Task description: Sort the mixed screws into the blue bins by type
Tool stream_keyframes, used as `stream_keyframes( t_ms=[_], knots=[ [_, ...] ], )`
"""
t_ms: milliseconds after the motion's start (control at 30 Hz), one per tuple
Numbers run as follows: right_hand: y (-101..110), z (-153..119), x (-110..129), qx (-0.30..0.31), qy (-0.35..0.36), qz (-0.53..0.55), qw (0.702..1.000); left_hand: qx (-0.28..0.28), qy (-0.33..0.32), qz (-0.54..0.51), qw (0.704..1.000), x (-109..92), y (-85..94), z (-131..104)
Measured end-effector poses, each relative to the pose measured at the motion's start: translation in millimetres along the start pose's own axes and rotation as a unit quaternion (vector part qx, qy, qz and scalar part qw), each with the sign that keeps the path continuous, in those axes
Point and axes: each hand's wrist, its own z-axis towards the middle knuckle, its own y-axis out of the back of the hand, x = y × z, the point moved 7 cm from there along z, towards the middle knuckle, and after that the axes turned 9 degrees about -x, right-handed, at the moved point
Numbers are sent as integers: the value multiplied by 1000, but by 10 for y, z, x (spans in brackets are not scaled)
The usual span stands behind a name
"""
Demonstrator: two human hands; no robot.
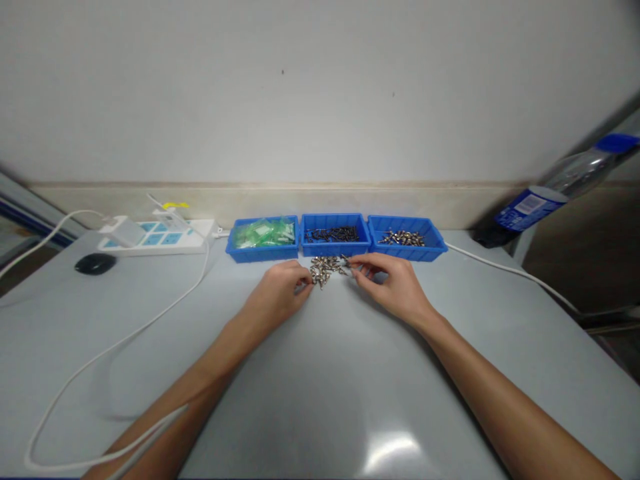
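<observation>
1. Left hand [287,287]: fingers curled and brought close together at the left edge of the metal pieces [326,265]; grip on any one piece impossible to tell.
2. Right hand [393,283]: thumb and forefinger bent towards each other at the right edge of the pieces, by a small one near the fingertips; firm hold or mere touch not readable.
3. Metal pieces: in a loose heap on the surface [310,400], just in front of the middle blue bin [336,250], between both hands. Long axes mixed; at the near edge, one narrow end pointing roughly away from the bin.
4. Handling seemingly under way, with the heap outside the bins; share done or left impossible to judge.
5. Inside the middle bin, dark screws [333,234]; to its left, a bin of green packets [265,232]; to its right, a bin of similar shiny pieces [404,237].
6. Far left of the middle bin, a power strip [200,230] and black mouse [95,264]; far right, a tilted bottle [530,208].
</observation>
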Motion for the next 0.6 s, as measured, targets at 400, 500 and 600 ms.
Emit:
stream_keyframes(
  t_ms=[400, 500, 600],
  knots=[
    [9, -18, -25, -5, -49, 40, 998, 0, -29, 12, 999, -44, -62, -17],
    [16, -8, -18, -8, -50, 43, 998, -11, -42, 16, 999, -50, -53, -16],
    [11, -7, -8, -9, -57, 61, 996, -56, -32, -25, 998, -94, 33, 9]
  ],
)
